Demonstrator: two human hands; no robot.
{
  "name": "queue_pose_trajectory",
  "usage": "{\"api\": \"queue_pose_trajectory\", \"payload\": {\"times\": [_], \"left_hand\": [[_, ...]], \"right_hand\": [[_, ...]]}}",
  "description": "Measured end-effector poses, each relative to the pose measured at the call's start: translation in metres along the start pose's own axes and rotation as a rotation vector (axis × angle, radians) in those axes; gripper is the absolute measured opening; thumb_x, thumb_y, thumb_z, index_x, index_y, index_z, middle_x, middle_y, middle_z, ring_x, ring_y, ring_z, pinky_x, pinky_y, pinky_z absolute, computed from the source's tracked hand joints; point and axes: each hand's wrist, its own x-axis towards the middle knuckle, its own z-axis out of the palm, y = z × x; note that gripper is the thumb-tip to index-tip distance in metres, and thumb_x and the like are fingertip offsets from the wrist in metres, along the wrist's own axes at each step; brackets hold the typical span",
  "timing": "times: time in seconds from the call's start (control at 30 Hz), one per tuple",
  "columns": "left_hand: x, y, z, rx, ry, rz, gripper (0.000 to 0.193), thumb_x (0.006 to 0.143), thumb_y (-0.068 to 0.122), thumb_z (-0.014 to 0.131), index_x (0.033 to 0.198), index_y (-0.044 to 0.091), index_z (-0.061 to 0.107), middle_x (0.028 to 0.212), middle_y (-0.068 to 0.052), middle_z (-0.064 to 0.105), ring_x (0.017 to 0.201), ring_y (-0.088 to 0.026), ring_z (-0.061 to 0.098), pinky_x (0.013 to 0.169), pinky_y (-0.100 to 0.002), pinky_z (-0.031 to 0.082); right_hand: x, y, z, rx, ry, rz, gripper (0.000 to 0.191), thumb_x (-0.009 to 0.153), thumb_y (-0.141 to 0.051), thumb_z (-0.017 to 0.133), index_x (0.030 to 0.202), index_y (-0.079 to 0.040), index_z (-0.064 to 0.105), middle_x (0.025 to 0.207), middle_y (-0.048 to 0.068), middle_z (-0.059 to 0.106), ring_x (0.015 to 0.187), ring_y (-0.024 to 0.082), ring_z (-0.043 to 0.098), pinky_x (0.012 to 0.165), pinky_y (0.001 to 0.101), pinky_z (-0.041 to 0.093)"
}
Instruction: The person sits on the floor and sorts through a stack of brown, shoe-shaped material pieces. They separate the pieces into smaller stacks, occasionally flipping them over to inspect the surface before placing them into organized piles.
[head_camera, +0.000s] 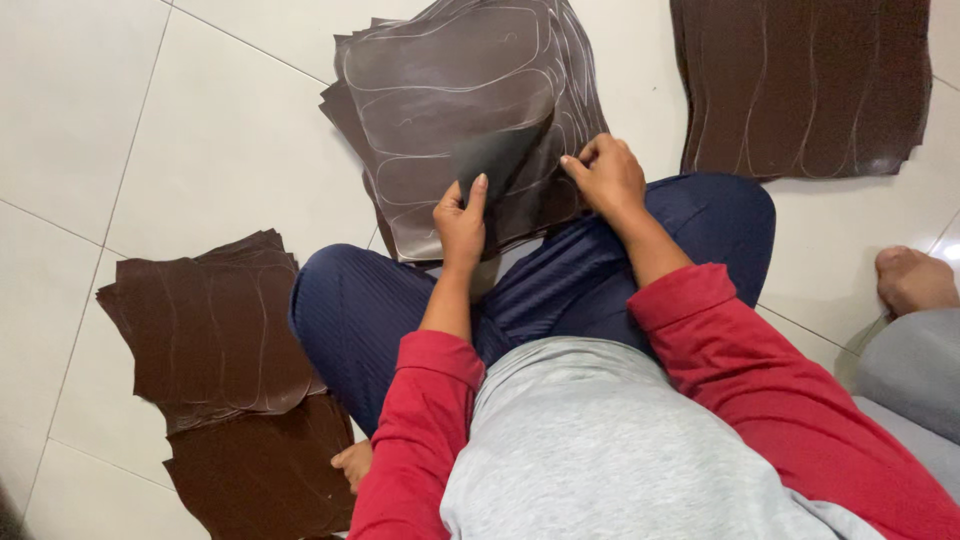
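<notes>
Lifting near corner of top brown sheet (470, 110) on far stack: left hand (461, 222) pinches the curled corner, right hand (606, 175) closed on the edge just right; sheet extends away over the floor (200, 130).

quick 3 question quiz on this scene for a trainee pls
1. True or false: the left hand lifts a corner of the top brown sheet.
2. How many separate heaps of brown sheets lie on the floor tiles? A two, B three, C five.
3. What marks the sheets' surface?

Key: 1 true. 2 B: the one at the hands, the left heap, the far right heap. 3 pale traced outlines.
</notes>
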Motion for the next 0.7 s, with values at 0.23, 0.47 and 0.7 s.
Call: {"api": "queue_pose_trajectory", "payload": {"times": [0.23, 0.47, 0.7], "left_hand": [[-0.001, -0.009, 0.001, 0.027, 0.102, 0.004, 0.029, 0.105, 0.026, 0.065, 0.111, -0.001, 0.074, 0.099, 0.0, 0.075, 0.092, -0.006, 0.062, 0.086, -0.025, 0.051], [-0.01, 0.01, 0.008, 0.108, -0.034, -0.011, 0.033, 0.111, 0.027, 0.07, 0.098, -0.003, 0.068, 0.085, -0.003, 0.063, 0.089, -0.012, 0.054, 0.083, -0.03, 0.049], [-0.024, 0.041, 0.01, 0.582, -0.15, 0.463, 0.048, 0.084, 0.036, 0.079, 0.102, -0.006, 0.068, 0.092, -0.023, 0.069, 0.082, -0.042, 0.066, 0.072, -0.044, 0.051]], "right_hand": [[0.001, -0.016, 0.009, 0.002, -0.151, 0.17, 0.059, 0.099, -0.063, 0.056, 0.095, -0.007, 0.073, 0.102, 0.02, 0.071, 0.1, 0.041, 0.066, 0.086, 0.0519, 0.05], [-0.001, -0.027, 0.004, 0.158, -0.281, 0.037, 0.044, 0.088, -0.045, 0.078, 0.092, -0.001, 0.073, 0.083, 0.013, 0.072, 0.08, 0.027, 0.07, 0.073, 0.0417, 0.055], [0.016, -0.03, 0.006, 0.988, -0.585, 0.085, 0.033, 0.102, -0.034, 0.065, 0.096, -0.003, 0.071, 0.083, 0.003, 0.072, 0.075, 0.012, 0.068, 0.068, 0.0261, 0.055]]}}
